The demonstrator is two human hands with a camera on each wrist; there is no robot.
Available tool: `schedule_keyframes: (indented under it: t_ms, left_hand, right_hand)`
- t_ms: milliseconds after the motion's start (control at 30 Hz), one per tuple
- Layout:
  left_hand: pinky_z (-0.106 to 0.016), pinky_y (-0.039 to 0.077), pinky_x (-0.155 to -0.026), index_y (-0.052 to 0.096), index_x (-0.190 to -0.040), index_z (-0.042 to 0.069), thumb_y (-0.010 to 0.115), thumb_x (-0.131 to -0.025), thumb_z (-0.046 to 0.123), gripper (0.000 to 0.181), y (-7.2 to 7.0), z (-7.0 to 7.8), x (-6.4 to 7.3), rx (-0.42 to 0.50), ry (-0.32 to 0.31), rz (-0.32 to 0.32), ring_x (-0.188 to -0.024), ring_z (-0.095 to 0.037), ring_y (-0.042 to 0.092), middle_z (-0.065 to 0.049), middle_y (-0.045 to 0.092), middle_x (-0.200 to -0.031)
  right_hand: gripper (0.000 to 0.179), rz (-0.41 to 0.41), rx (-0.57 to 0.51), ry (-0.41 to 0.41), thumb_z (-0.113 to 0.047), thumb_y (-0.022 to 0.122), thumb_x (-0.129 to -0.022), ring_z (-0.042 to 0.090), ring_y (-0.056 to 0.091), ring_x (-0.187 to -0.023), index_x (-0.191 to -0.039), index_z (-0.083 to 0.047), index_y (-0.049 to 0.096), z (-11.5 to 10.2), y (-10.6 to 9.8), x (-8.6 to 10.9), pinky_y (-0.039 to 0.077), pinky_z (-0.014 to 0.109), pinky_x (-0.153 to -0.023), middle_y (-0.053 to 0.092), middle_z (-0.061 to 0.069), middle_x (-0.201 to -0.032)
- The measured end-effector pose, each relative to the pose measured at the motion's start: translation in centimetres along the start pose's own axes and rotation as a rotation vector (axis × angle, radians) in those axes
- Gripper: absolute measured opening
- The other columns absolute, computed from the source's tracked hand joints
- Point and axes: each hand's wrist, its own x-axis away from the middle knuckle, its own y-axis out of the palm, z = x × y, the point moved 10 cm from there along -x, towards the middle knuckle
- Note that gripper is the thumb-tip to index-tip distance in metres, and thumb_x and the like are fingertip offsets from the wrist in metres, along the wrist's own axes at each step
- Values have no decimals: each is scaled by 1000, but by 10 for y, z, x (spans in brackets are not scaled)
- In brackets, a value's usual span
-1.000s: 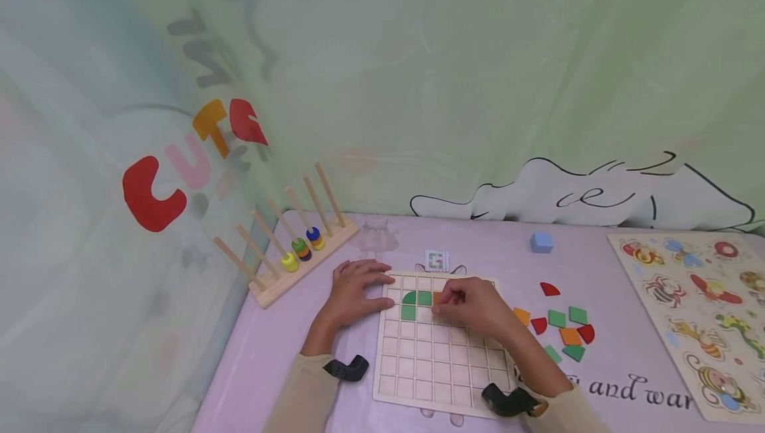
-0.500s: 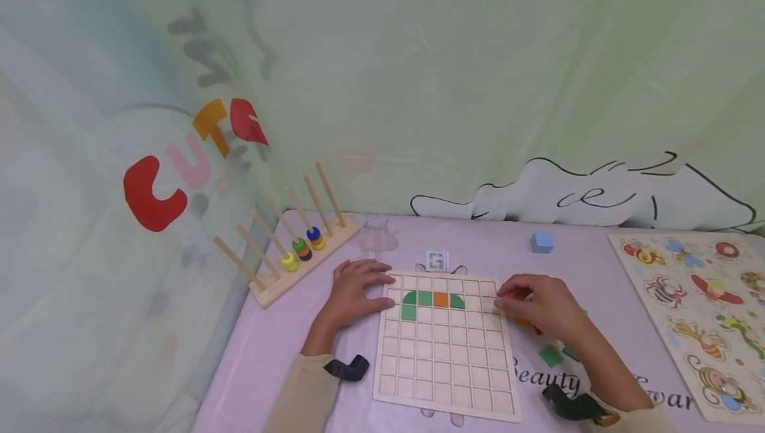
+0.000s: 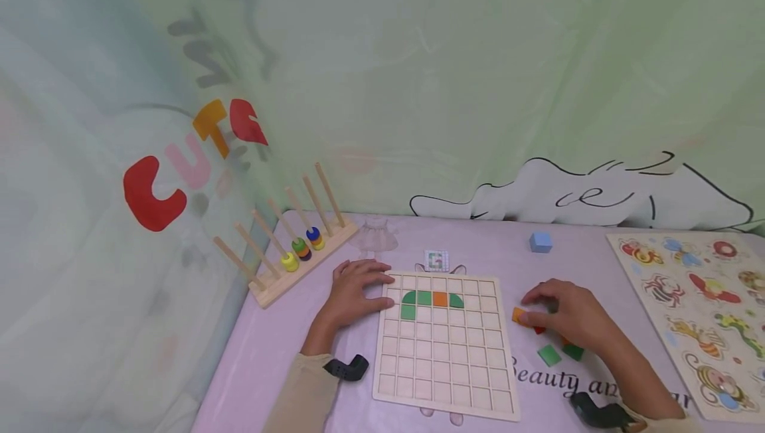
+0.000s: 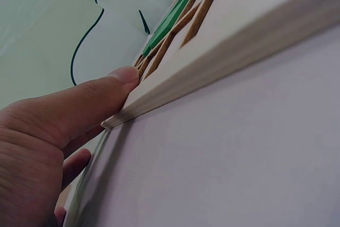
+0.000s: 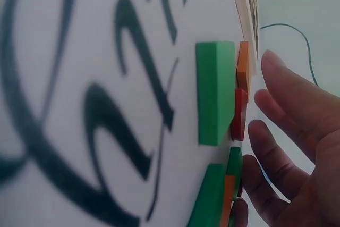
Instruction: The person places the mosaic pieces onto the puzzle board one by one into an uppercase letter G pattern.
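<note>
Left hand (image 3: 354,295), fingers spread, touches the left edge of the pale wooden grid board (image 3: 442,370) — right hand (image 3: 572,317) (thumb and fingers apart) hangs at the orange square tile (image 3: 516,314) on the table (image 3: 597,263).

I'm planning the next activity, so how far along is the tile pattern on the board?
Done: five tiles sit in cells of the board, four green, one orange. In hand: no tile gripped; the right hand is at the loose tiles, while the left hand rests at the board's edge. Remaining: the card seems to show a fuller pattern, so several loose tiles probably go in.
</note>
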Motion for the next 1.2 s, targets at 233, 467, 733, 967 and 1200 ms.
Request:
schedule_keyframes:
  t_ms: [233,467,733,967,1200]
  left_hand:
    - [-59,18,-119,75,-118,32,81,-82,49,40,1,2,-1,4,1,-6,-140,-18,47,13,62,-141]
    - [-57,17,-120,75,-119,33,81,-82,50,40,1,1,-1,5,-13,-17,-140,-16,47,14,62,-141]
    - [-57,16,-121,75,-118,33,81,-82,50,40,1,0,-1,9,-16,-20,-141,-16,47,14,62,-141]
    - [-57,17,-120,75,-119,33,81,-83,51,41,1,0,-1,-1,-17,-21,-141,-16,47,14,61,-142]
    - [-60,19,-118,75,-118,31,82,-82,49,40,-2,3,1,12,2,-4,-139,-18,48,12,63,-140]
  right_hand:
    - [32,-39,13,-19,-43,88,-76,23,55,-94,-97,-21,77,4,5,-3,45,37,-80,70,3,-106]
    - [28,-74,11,6,-37,90,-74,22,54,-91,-93,-22,76,8,9,-7,43,36,-78,68,-2,-97]
    - [28,-86,-15,44,-34,90,-75,22,54,-91,-93,-18,76,8,10,-8,42,34,-75,67,-2,-95]
    - [31,-94,-27,72,-32,90,-75,24,54,-92,-95,-15,74,9,10,-10,42,33,-73,66,2,-96]
    - [29,-109,-48,96,-29,89,-77,25,54,-93,-95,-14,72,9,10,-10,42,32,-72,65,4,-96]
